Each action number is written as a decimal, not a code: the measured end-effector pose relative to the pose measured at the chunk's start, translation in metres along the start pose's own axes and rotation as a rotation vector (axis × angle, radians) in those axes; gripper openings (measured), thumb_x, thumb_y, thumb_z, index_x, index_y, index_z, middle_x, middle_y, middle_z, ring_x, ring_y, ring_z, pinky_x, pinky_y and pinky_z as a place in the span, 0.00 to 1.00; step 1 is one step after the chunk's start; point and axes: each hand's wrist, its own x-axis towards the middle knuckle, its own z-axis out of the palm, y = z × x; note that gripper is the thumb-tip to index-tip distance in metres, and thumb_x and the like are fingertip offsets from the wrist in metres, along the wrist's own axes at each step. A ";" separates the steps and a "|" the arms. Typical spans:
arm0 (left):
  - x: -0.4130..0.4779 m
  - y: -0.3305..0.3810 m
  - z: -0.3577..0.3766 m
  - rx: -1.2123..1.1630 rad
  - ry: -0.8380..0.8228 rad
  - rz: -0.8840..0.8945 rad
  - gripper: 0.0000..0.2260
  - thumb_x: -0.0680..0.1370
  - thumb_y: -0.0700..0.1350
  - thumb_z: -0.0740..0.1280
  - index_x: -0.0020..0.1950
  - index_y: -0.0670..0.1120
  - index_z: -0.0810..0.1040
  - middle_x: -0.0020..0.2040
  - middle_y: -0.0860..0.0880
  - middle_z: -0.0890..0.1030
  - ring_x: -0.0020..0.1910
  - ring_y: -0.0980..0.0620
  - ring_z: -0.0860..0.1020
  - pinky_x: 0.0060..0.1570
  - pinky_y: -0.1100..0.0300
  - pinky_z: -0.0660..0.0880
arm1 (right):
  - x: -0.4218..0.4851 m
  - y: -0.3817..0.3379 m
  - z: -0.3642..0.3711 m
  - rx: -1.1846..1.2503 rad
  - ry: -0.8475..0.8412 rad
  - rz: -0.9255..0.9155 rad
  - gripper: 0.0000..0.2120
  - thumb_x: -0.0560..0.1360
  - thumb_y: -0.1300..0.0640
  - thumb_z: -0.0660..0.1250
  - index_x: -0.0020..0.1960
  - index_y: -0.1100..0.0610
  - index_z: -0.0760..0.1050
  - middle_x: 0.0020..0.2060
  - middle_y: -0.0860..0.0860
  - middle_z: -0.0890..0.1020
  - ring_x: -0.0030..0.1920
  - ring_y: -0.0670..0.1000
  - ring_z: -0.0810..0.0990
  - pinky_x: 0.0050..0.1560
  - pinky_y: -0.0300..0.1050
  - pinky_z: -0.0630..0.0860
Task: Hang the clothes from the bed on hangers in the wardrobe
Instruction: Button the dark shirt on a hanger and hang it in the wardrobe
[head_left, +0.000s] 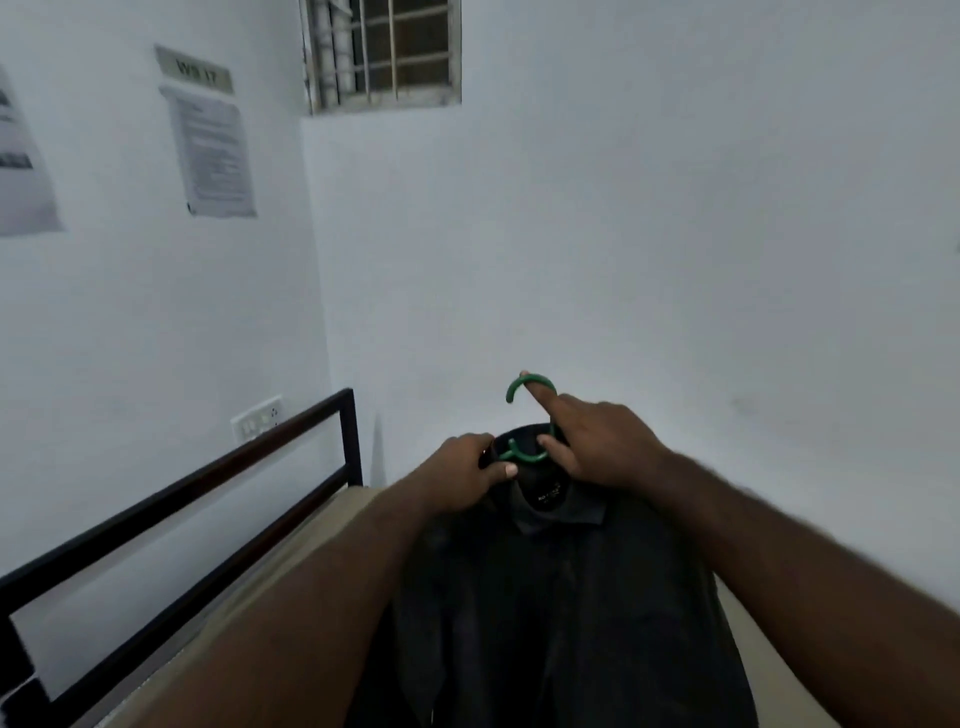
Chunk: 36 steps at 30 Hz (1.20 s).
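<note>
A dark grey collared shirt hangs in front of me from a green plastic hanger, whose hook sticks up above the collar. My left hand pinches the left side of the collar beside the hanger's neck. My right hand grips the hanger's stem at the collar, with its index finger stretched up along the hook. Below the shirt lies the bed's beige mattress. No wardrobe is in view.
A black metal bed rail runs along the left side. White walls close the corner ahead, with a barred window high up, papers taped on the left wall and a switch plate near the rail.
</note>
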 end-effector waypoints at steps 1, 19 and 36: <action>0.004 0.013 -0.017 -0.023 0.073 0.032 0.12 0.78 0.52 0.67 0.51 0.43 0.77 0.45 0.47 0.79 0.48 0.46 0.78 0.43 0.59 0.68 | 0.010 0.006 -0.020 -0.004 0.053 0.012 0.33 0.80 0.44 0.57 0.79 0.44 0.43 0.58 0.52 0.76 0.50 0.60 0.79 0.45 0.50 0.73; 0.072 0.153 -0.169 0.190 0.568 0.234 0.15 0.78 0.53 0.66 0.42 0.42 0.74 0.36 0.49 0.77 0.39 0.47 0.76 0.42 0.52 0.73 | 0.095 0.088 -0.197 0.229 0.452 -0.003 0.26 0.77 0.52 0.65 0.73 0.48 0.60 0.50 0.49 0.81 0.48 0.55 0.79 0.50 0.51 0.76; 0.049 0.162 -0.136 0.270 0.402 0.042 0.15 0.77 0.55 0.69 0.37 0.47 0.72 0.34 0.51 0.75 0.35 0.53 0.73 0.36 0.59 0.67 | 0.086 0.122 -0.151 0.837 0.376 0.120 0.05 0.79 0.54 0.65 0.48 0.55 0.73 0.38 0.50 0.79 0.36 0.47 0.75 0.36 0.40 0.67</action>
